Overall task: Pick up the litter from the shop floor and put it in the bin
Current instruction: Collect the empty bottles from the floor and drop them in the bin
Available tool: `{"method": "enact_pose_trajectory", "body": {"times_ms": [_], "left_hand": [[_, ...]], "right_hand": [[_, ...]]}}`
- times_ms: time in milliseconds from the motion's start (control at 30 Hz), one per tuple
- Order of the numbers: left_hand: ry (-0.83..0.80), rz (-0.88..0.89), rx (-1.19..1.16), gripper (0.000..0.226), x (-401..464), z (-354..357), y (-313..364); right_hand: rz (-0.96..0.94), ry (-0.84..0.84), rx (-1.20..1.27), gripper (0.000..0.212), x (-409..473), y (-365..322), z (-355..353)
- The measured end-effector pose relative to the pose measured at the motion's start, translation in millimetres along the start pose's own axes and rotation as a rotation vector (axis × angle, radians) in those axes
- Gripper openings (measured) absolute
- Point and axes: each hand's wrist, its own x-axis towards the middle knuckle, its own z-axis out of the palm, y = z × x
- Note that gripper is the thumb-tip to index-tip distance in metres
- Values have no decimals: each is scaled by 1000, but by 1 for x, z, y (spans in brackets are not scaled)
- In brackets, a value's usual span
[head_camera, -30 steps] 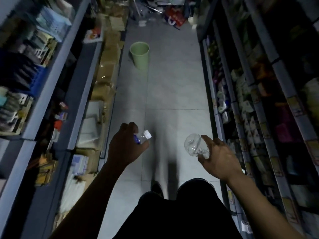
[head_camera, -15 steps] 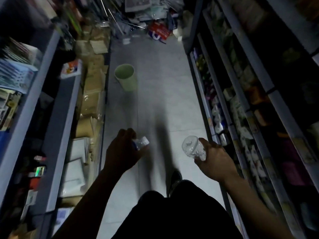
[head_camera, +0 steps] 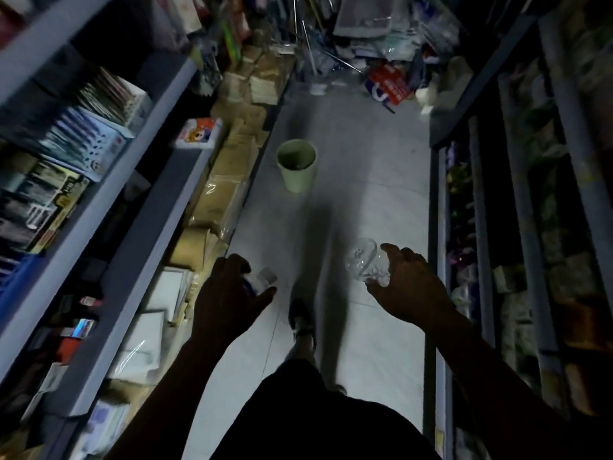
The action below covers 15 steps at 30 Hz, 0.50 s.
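Two pieces of litter are in hand and neither is in the bin yet. A crumpled clear plastic bottle (head_camera: 366, 264) sits right of centre in the lower half of the frame, gripped at its lower end by the right hand (head_camera: 406, 288), whose fingers curl round it. Left of centre at about the same height, the left hand (head_camera: 229, 298) is curled round a smaller bottle (head_camera: 262, 281); only its pale capped end shows past the fingers, and it is blurred. The green bin (head_camera: 296, 166) stands open on the grey tiled floor (head_camera: 371, 180) in the upper middle of the frame, well apart from both hands, just beside the row of brown packages (head_camera: 232, 167) along the foot of the left shelving (head_camera: 109, 194). A shoe (head_camera: 300, 315) shows on the floor between the hands, below them. The likely trouble is a miss: the bin's mouth is narrow and the bottles are light, so a toss from this far could bounce off the rim or tip the bin over. The aisle is dim and tight between the two shelf runs, and a swinging arm could knock stock down. More clutter, including a red package (head_camera: 388, 88), lies at the top of the frame beyond the bin.
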Motion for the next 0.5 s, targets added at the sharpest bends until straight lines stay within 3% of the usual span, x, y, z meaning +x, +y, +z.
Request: {"method": "enact_pose_trajectory", "body": {"times_ms": [333, 500], "left_hand": [[-113, 18, -77, 75, 192, -3, -22], [-203, 129, -85, 80, 280, 5, -10]], "right_hand": [[19, 43, -1, 88, 155, -46, -28], [99, 43, 22, 111, 213, -52, -43]]}}
